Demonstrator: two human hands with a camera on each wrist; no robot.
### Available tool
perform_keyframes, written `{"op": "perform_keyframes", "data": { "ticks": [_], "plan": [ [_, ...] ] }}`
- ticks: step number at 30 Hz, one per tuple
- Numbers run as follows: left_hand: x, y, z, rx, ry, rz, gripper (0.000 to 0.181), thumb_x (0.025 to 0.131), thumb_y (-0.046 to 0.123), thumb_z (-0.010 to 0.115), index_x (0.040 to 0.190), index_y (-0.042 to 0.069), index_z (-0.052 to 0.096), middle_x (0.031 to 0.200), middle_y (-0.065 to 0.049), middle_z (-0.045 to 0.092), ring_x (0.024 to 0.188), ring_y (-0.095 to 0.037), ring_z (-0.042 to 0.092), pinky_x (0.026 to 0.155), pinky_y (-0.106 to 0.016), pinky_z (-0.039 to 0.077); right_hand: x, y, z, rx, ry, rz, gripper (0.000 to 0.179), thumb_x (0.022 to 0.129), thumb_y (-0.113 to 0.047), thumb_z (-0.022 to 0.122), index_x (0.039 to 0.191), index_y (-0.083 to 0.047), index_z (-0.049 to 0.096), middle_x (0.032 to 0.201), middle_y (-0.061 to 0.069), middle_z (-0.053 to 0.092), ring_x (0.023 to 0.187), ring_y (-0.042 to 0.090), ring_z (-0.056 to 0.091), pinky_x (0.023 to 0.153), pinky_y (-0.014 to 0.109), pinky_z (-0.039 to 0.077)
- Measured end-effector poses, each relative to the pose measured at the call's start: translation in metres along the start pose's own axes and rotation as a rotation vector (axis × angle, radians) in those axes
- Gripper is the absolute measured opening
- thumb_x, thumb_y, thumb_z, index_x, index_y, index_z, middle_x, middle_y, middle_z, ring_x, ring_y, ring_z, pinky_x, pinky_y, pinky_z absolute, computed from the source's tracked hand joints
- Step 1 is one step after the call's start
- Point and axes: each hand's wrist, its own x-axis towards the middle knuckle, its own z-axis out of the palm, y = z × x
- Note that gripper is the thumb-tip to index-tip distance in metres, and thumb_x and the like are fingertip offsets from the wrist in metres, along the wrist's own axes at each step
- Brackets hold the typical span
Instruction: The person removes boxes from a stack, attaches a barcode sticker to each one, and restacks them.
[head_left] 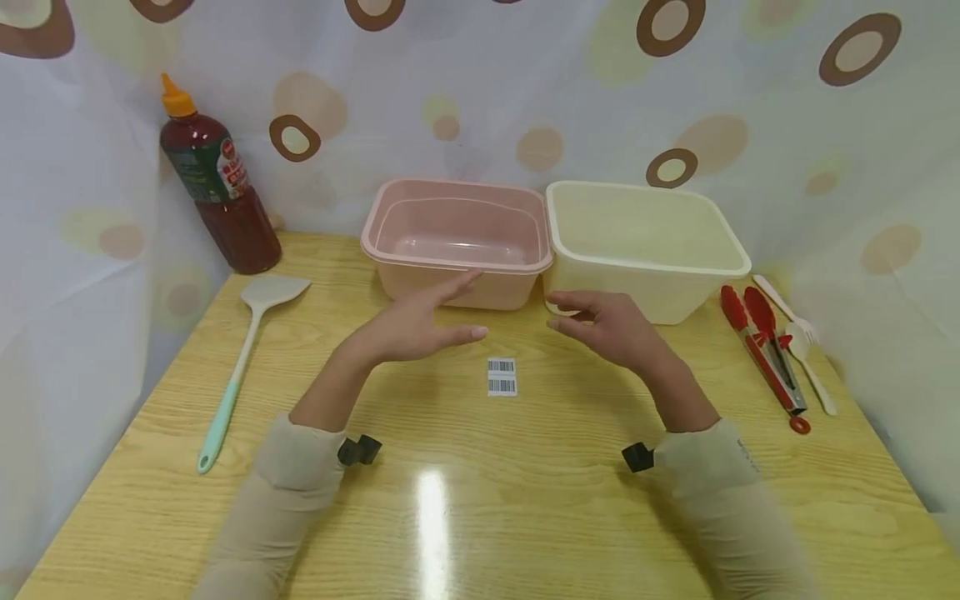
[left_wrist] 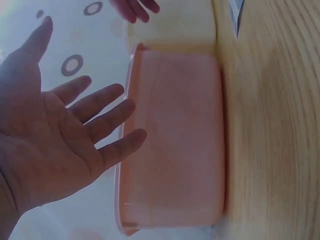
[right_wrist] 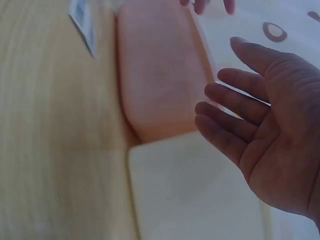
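My left hand (head_left: 408, 327) hovers in front of the pink plastic bin (head_left: 465, 287), its fingers spread and holding nothing. In the left wrist view that palm (left_wrist: 45, 135) faces the camera beside the bin's side. Opposite it, my right hand (head_left: 611, 325) hangs in front of the cream bin (head_left: 630, 292), fingers loosely bent with nothing between them. The right wrist view shows its palm (right_wrist: 285, 145) and slightly curved fingers. Both bins stand side by side against the backdrop, and the pink one's visible inside holds nothing. A barcode label (head_left: 502, 377) lies on the table between the hands.
At the left lies a spatula (head_left: 247, 342) with a mint handle, and a red sauce bottle (head_left: 217, 192) stands behind it. Red-tipped tongs (head_left: 767, 350), a pale fork (head_left: 783, 304) and a pale spoon (head_left: 810, 362) lie at the right. A patterned curtain (head_left: 480, 92) borders the wooden table (head_left: 525, 500).
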Motion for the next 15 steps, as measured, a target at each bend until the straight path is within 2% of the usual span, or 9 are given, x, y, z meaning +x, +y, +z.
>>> {"op": "perform_keyframes", "data": {
  "ticks": [5,9,12,15],
  "plan": [
    [0.006,-0.006,0.007,0.066,-0.026,0.001,0.085,0.093,0.061,0.063,0.163,0.030,0.023,0.165,-0.006,0.035,0.151,-0.027,0.035,0.123,-0.050,0.030,0.005,0.000,0.029,-0.056,-0.140,-0.023,0.049,0.096,-0.034,0.070,0.141,-0.015,0.062,0.141,0.007,0.064,0.123,0.032,0.065,0.101,0.050,0.053],
    [0.004,-0.014,0.009,0.093,-0.065,-0.038,0.083,0.095,0.057,0.063,0.161,0.022,0.029,0.163,-0.006,0.038,0.151,-0.026,0.036,0.122,-0.048,0.031,0.004,0.000,0.047,-0.082,-0.246,-0.022,0.053,0.095,-0.035,0.071,0.142,-0.015,0.060,0.146,0.006,0.060,0.134,0.031,0.056,0.110,0.052,0.046],
    [0.002,-0.019,0.009,0.112,-0.098,-0.079,0.079,0.095,0.057,0.062,0.160,0.021,0.034,0.161,-0.007,0.042,0.149,-0.026,0.039,0.121,-0.048,0.034,0.005,-0.001,0.057,-0.076,-0.305,0.008,0.056,0.093,-0.034,0.073,0.144,-0.016,0.059,0.149,0.005,0.058,0.138,0.029,0.053,0.114,0.052,0.042],
    [0.002,-0.021,0.009,0.142,-0.116,-0.081,0.076,0.096,0.059,0.060,0.158,0.022,0.038,0.159,-0.008,0.045,0.147,-0.028,0.042,0.119,-0.049,0.036,0.006,-0.003,0.064,-0.095,-0.336,0.008,0.057,0.091,-0.031,0.076,0.144,-0.015,0.059,0.148,0.005,0.058,0.135,0.028,0.055,0.114,0.051,0.042]
  ]
}}
